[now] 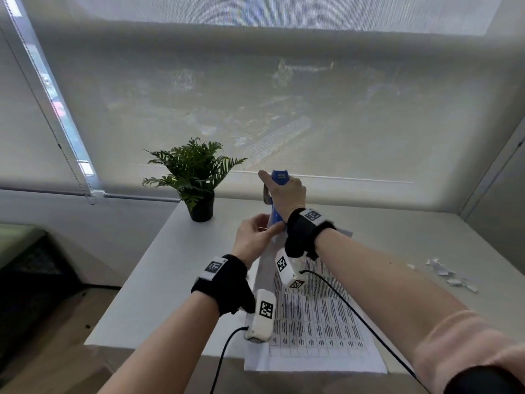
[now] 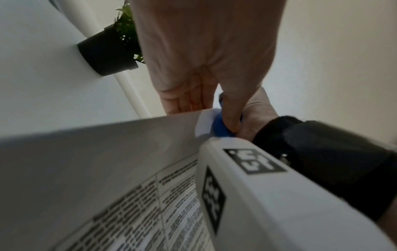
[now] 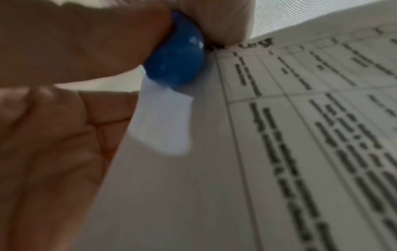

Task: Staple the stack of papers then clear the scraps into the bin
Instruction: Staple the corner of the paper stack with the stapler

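Observation:
The stack of papers [image 1: 315, 322], printed with a table, lies on the white table [image 1: 176, 274] with its far left corner lifted. My right hand [image 1: 279, 191] grips a blue stapler [image 1: 279, 177], held upright with its lower end at that corner. My left hand [image 1: 270, 228] pinches the raised corner, fingers behind the sheet and thumb by the stapler's lower end. In the left wrist view the thumb of my left hand [image 2: 207, 108] lies against the stapler [image 2: 221, 126] at the paper [image 2: 107, 161] edge. In the right wrist view my right hand [image 3: 182, 32] wraps the stapler [image 3: 176, 56] beside the paper [image 3: 279, 135]. Paper scraps [image 1: 451, 275] lie on the table's right side.
A potted fern [image 1: 199, 180] stands at the table's far left corner, close to my left hand. Camera cables [image 1: 355, 314] trail from both wrists across the papers. A roller blind [image 1: 284, 109] covers the window behind the table. No bin is in view.

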`<state>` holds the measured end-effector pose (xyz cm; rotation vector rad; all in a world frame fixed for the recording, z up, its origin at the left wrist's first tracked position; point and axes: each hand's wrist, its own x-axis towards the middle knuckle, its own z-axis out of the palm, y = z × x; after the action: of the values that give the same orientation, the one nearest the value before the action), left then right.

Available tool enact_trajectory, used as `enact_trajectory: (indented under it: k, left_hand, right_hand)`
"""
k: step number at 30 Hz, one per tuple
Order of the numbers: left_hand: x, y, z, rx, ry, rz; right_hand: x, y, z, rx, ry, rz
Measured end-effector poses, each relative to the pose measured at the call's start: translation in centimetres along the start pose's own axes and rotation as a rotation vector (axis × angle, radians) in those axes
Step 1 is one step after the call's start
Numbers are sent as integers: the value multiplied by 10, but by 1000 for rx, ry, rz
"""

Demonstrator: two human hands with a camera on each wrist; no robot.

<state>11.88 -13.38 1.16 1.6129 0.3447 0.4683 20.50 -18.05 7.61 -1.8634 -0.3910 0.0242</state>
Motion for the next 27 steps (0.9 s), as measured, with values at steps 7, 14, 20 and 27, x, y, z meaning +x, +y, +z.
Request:
enact_trajectory:
  k: [7,14,20,27]
  left_hand:
    - [-10,-9,-12,28,-216,-208]
    - [-19,-22,-9,-129,-53,-227]
    - [-19,-10,-10,-94,-66,-287]
    - [-6,9,-54,-114,48,-391]
  right_hand:
    - [1,3,2,-1,-29,10]
    - [13,-3,-70,680,126,169]
    - [-29,85,-149,326,-47,427]
    - [-89,89,-137,39,-489,537]
